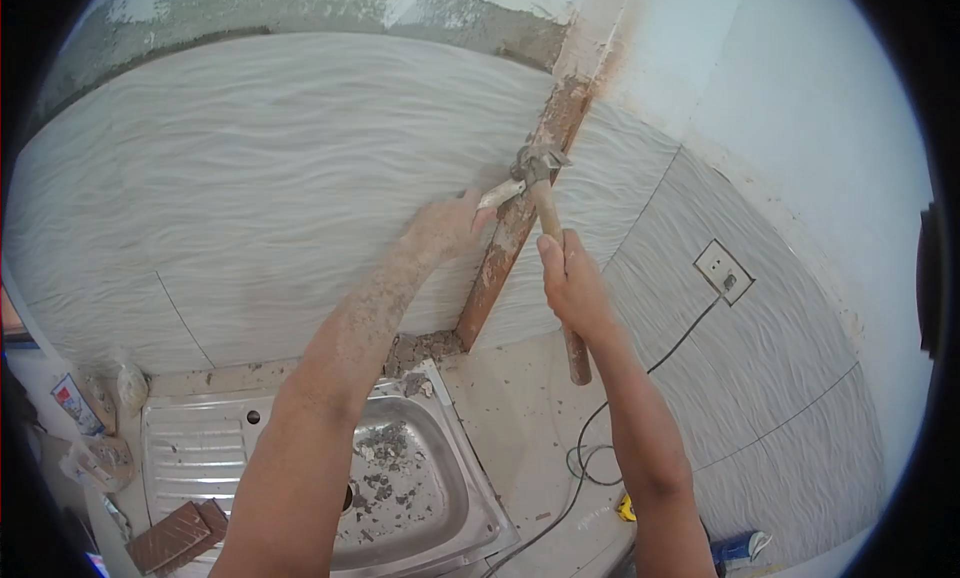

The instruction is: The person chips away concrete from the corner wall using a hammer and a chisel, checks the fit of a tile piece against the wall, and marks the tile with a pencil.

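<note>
Wavy tiled wall [280, 178] is filling most of my view, steel sink [200, 443] is sitting below, and a rough brown strip [490, 283] is running up the tiles. My right hand [578, 290] is gripping a hammer [547, 213], its head sitting in front of the strip. My left hand [450, 226] is holding a pale-handled tool [500, 195] right beside that head.

no legible lettering, red-and-blue print on white packet [78, 405] at left, too small to read
</note>
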The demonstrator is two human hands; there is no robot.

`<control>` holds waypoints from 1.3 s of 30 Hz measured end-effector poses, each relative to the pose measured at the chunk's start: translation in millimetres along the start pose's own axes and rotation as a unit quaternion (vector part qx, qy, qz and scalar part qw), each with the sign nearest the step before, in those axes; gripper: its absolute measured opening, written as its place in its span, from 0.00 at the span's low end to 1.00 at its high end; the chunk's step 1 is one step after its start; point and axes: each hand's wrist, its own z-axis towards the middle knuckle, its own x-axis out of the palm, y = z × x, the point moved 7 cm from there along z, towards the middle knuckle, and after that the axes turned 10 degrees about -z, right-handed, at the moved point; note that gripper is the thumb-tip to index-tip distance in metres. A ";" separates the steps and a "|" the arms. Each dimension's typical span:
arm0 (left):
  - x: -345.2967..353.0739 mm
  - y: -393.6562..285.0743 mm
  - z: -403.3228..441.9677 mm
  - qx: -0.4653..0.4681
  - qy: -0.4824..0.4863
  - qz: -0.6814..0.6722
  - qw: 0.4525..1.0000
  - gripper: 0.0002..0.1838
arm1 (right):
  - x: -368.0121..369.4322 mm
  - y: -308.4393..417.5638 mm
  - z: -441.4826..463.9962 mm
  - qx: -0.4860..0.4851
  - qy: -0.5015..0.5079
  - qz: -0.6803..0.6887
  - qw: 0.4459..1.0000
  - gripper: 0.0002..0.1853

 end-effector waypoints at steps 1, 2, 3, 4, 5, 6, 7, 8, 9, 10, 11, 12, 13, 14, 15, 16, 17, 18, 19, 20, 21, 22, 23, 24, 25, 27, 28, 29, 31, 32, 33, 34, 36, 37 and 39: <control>-4.5 -1.9 0.0 0.005 -0.016 0.013 1.000 0.23 | 3.0 5.8 3.2 0.002 0.024 -0.003 1.000 0.19; -7.8 -2.2 1.8 0.008 -0.021 0.016 1.000 0.23 | 0.2 13.0 2.0 -0.003 0.020 -0.002 1.000 0.19; -4.6 -0.4 0.3 0.002 -0.010 0.013 1.000 0.23 | -5.4 21.6 -7.1 -0.020 -0.005 0.009 1.000 0.19; -1.2 1.6 -0.5 -0.004 0.001 0.010 1.000 0.23 | -10.2 30.6 -13.0 -0.037 -0.030 0.019 0.999 0.19; 0.0 5.5 2.6 -0.005 0.000 0.010 1.000 0.23 | -9.4 33.9 -12.1 -0.038 -0.029 0.019 0.999 0.19; 3.3 8.2 2.5 0.008 -0.011 0.018 1.000 0.23 | -10.0 35.5 -15.7 -0.039 -0.042 0.017 0.998 0.18; 4.8 7.7 1.9 0.024 -0.022 0.027 0.999 0.23 | -13.2 36.2 -19.0 -0.040 -0.057 0.014 0.997 0.18; 3.5 4.2 -0.1 0.029 -0.021 0.026 0.999 0.23 | -9.3 26.8 -16.6 -0.037 -0.061 0.012 0.997 0.18; 2.9 2.1 -3.7 0.016 -0.013 0.016 1.000 0.22 | 6.4 8.2 -11.3 -0.025 -0.021 -0.038 0.999 0.18; -0.9 -0.4 -4.4 0.005 -0.010 0.008 1.000 0.22 | 9.8 9.4 -7.0 -0.018 0.016 -0.089 0.996 0.17; -2.0 -1.1 -3.8 0.012 -0.016 0.008 1.000 0.22 | 5.8 13.3 -9.2 -0.021 0.008 -0.092 0.996 0.17; 0.2 1.0 -1.9 0.021 -0.024 0.018 0.999 0.22 | 4.2 18.1 -14.1 -0.023 0.002 -0.079 0.997 0.18; 1.0 1.4 -3.1 0.027 -0.029 0.026 0.999 0.22 | 3.3 25.7 -18.7 -0.021 0.000 -0.067 0.998 0.18; 2.4 4.8 -3.2 0.025 -0.031 0.022 0.999 0.22 | 4.5 30.8 -20.4 -0.022 0.003 -0.071 0.997 0.18; 3.1 7.3 -1.0 0.032 -0.031 0.030 0.999 0.22 | 1.5 37.0 -20.7 -0.039 -0.029 -0.046 0.998 0.19; 6.6 8.2 -2.4 0.039 -0.026 0.038 0.998 0.22 | -1.5 38.3 -24.7 -0.049 -0.058 -0.019 0.997 0.20; 7.8 7.8 -4.1 0.038 -0.019 0.038 0.998 0.22 | 4.8 27.8 -21.8 -0.044 -0.057 -0.018 0.997 0.20; 6.1 7.3 -3.3 0.027 -0.017 0.032 0.999 0.22 | 17.4 8.1 -11.2 -0.015 -0.033 -0.058 0.998 0.20; 5.5 6.2 -2.5 0.017 -0.016 0.027 0.999 0.22 | 19.9 4.8 -7.5 0.014 -0.010 -0.097 0.995 0.20; 3.3 3.1 -2.0 0.021 -0.016 0.031 0.999 0.22 | 16.7 6.2 -8.9 0.015 -0.015 -0.094 0.995 0.20; 2.0 1.3 -3.3 0.024 -0.014 0.032 0.999 0.22 | 13.1 8.9 -11.4 0.011 -0.019 -0.069 0.997 0.20; 2.5 2.3 -4.1 0.025 -0.010 0.032 0.999 0.22 | 9.0 17.0 -14.9 0.008 -0.021 -0.045 0.999 0.21; 6.0 7.5 -2.1 0.024 -0.008 0.034 0.999 0.22 | 6.8 22.8 -18.6 0.009 -0.020 -0.043 0.999 0.21; 6.5 10.9 1.4 0.040 -0.027 0.038 0.998 0.21 | 1.2 30.1 -20.9 -0.005 -0.047 -0.021 0.999 0.20; 11.9 13.7 -0.3 0.054 -0.039 0.039 0.997 0.21 | -1.5 31.4 -27.1 -0.012 -0.069 -0.002 0.998 0.20; 7.4 5.0 -6.7 0.031 -0.012 0.042 0.999 0.21 | 17.9 3.0 -17.3 0.014 -0.042 -0.038 0.998 0.20; 2.9 0.4 -5.3 0.012 0.002 0.051 0.999 0.21 | 18.3 2.0 -12.0 0.028 -0.022 -0.072 0.997 0.20; 3.4 -0.6 -4.0 0.019 0.001 0.054 0.998 0.21 | 13.8 3.6 -14.6 0.028 -0.028 -0.071 0.997 0.20; 1.7 -0.1 -4.9 0.027 -0.017 0.065 0.997 0.21 | 6.2 15.8 -18.2 0.002 -0.039 -0.043 0.998 0.20; 0.6 0.9 -4.7 0.025 -0.016 0.064 0.997 0.21 | 8.0 19.3 -19.1 0.003 -0.037 -0.042 0.998 0.20; -0.7 3.2 -2.1 0.014 -0.013 0.058 0.998 0.21 | 7.2 23.5 -19.0 -0.006 -0.060 -0.030 0.998 0.21; 5.0 2.7 -6.1 0.003 -0.002 0.051 0.999 0.21 | 6.6 22.7 -24.6 -0.006 -0.081 -0.017 0.997 0.21; 10.0 2.1 -9.2 0.003 0.001 0.055 0.999 0.21 | 21.5 -1.8 -15.1 0.021 -0.057 -0.034 0.998 0.21; 5.0 2.1 -5.9 0.004 -0.007 0.063 0.998 0.21 | 21.4 -1.7 -9.5 0.038 -0.037 -0.048 0.997 0.21; 2.3 4.1 0.3 0.014 -0.008 0.053 0.998 0.21 | 13.0 -0.2 -10.4 0.045 -0.037 -0.025 0.998 0.21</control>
